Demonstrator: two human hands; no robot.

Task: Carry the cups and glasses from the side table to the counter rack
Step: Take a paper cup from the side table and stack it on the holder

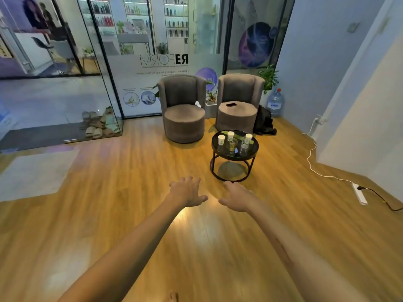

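Above the floor, left hand [187, 194] and right hand [236, 196] (fingers spread) hold nothing.

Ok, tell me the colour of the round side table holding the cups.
Black: the round metal-framed side table has a dark glossy top, seen in the head view.

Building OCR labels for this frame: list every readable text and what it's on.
"REFORM", reading mirrored: on the glass panel behind the armchairs.
Small lines under it on the panel: too blurred to read.
Label on the water jug: blurred.
Prints on the paper cups on the side table: too small to read.
Bottles on the shelves beyond the glass: unreadable.
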